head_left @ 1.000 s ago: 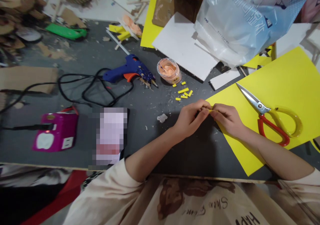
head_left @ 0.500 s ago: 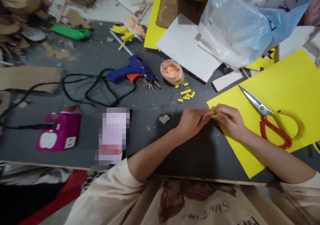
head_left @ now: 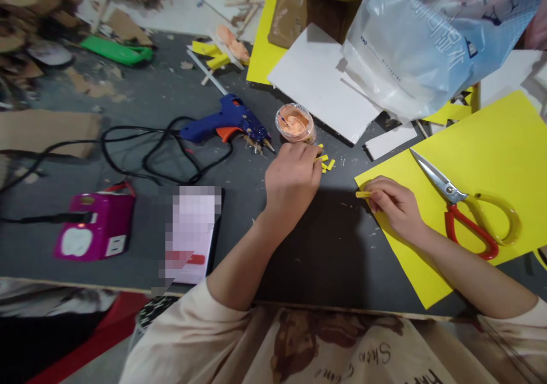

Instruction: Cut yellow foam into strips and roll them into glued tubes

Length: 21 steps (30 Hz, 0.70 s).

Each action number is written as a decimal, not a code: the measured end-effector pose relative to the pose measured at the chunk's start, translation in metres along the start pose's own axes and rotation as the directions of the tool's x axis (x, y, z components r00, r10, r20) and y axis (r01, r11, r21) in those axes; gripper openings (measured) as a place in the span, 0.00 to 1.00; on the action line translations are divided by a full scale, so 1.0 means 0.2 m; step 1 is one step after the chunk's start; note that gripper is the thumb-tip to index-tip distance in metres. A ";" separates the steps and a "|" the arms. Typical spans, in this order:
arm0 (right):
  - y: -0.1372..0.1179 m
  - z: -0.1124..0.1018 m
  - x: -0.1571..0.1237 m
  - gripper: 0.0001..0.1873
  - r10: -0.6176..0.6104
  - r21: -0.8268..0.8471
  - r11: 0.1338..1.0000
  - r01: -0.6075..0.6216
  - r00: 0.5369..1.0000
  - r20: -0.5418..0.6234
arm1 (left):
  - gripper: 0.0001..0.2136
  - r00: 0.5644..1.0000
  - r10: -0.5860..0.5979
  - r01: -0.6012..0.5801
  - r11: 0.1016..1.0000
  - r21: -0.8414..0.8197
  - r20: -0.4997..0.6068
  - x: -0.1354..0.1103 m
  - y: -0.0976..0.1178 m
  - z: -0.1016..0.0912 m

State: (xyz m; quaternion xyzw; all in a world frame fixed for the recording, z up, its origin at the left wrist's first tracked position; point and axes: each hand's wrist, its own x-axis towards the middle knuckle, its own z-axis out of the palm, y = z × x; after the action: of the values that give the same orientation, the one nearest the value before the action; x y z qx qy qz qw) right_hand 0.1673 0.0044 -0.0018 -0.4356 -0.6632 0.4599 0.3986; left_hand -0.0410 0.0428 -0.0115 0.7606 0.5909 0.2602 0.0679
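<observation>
My left hand (head_left: 293, 179) is over the small yellow pieces (head_left: 330, 165) on the dark table, beside the open tub of peach-coloured paste (head_left: 294, 123). Its fingers are bent and close together, with the tips down among the pieces; what they hold, if anything, is hidden. At the edge of the large yellow sheet (head_left: 482, 162), my right hand (head_left: 395, 204) pinches a short yellow rolled strip (head_left: 363, 194), whose end points left. Scissors (head_left: 450, 193) with one red and one yellow handle lie on the sheet, right of that hand.
A blue glue gun (head_left: 231, 119) with a looped black cord lies left of the tub. Nearer me are a phone (head_left: 194, 236) and a magenta box (head_left: 96, 224). White boards (head_left: 320, 82), a plastic bag (head_left: 410, 53) and cardboard scraps (head_left: 47, 133) crowd the back and left.
My left hand has parted from the right and moved left and away from me to the small yellow pieces. The right hand stays in place, still pinching the yellow strip.
</observation>
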 end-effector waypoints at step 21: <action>-0.01 0.01 -0.01 0.09 0.240 0.098 0.966 -0.239 0.971 -0.003 | 0.09 0.993 0.113 -0.086 0.905 -0.416 0.041 -0.03 0.16 -0.04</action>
State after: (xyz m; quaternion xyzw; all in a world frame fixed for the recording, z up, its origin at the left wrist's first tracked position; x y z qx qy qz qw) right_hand 0.1656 0.0021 -0.0007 -0.4959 -0.5797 0.5331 0.3658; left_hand -0.0182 0.0256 0.0056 0.7661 0.4805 0.3577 0.2329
